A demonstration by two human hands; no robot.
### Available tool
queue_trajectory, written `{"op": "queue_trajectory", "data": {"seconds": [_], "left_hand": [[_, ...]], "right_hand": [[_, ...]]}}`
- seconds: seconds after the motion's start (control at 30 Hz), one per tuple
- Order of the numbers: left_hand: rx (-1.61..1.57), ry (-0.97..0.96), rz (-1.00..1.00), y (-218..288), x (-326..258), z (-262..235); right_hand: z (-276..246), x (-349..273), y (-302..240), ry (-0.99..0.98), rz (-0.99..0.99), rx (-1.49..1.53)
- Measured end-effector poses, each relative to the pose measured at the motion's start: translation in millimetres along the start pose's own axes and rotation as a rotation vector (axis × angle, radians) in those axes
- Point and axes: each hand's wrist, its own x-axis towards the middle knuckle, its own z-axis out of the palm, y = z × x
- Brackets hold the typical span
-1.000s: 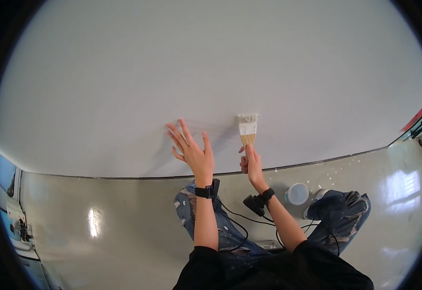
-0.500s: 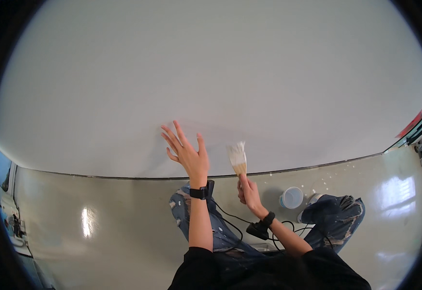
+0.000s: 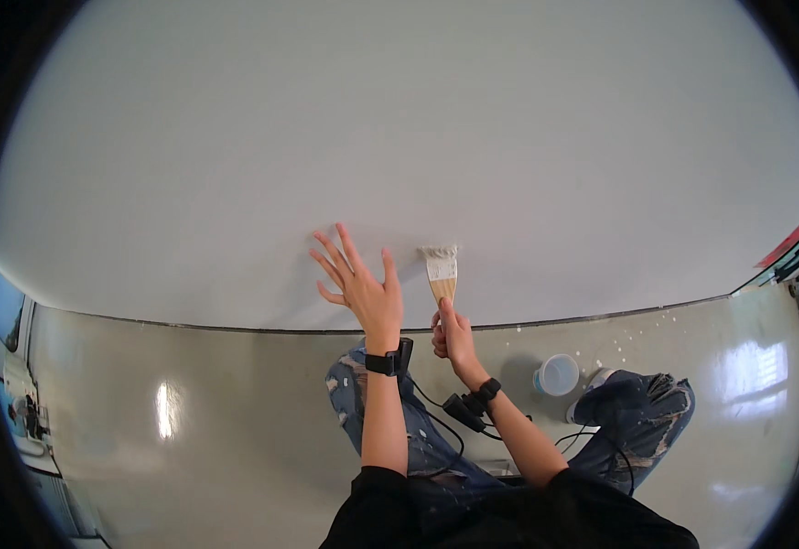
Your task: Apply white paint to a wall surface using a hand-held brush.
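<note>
My right hand (image 3: 454, 335) grips the wooden handle of a flat paintbrush (image 3: 441, 272). Its pale bristles are spread and bent against the white wall (image 3: 436, 128), a little above the wall's bottom edge. To the left of the brush, my left hand (image 3: 367, 289) is open with fingers spread, its fingertips at the wall, and it holds nothing. A clear plastic cup (image 3: 556, 375) stands on the floor to the right of my right hand; what is in it I cannot make out.
White drops dot the shiny floor (image 3: 262, 421) near the cup. Black cables (image 3: 445, 430) run from the devices on my wrists across my lap. My bent legs in torn jeans (image 3: 637, 412) flank the cup's near side. Dark and red items (image 3: 798, 238) stand at the far right.
My right hand has moved up and slightly left, and the brush's bristles now press and splay on the wall. The left hand stays spread, shifted slightly right in view.
</note>
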Motion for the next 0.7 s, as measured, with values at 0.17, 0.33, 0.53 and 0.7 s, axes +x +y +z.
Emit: {"op": "queue_trajectory", "data": {"seconds": [0.17, 0.33, 0.53, 0.7], "left_hand": [[-0.003, 0.004, -0.011, -5.8, -0.6, 0.8], [-0.03, 0.006, 0.001, -3.8, 1.6, 4.3], [-0.048, -0.015, 0.001, -2.6, -0.7, 4.8], [-0.016, 0.016, 0.01, -6.2, -1.6, 8.9]], "right_hand": [[-28.2, 2.6, 41.6, -0.049, 0.28, 0.048], [-72.7, -10.3, 84.8, 0.005, 0.392, 0.011], [-47.8, -45.6, 14.2, 0.155, -0.162, -0.312], [-14.2, -29.1, -46.7, 0.188, -0.46, -0.132]]}}
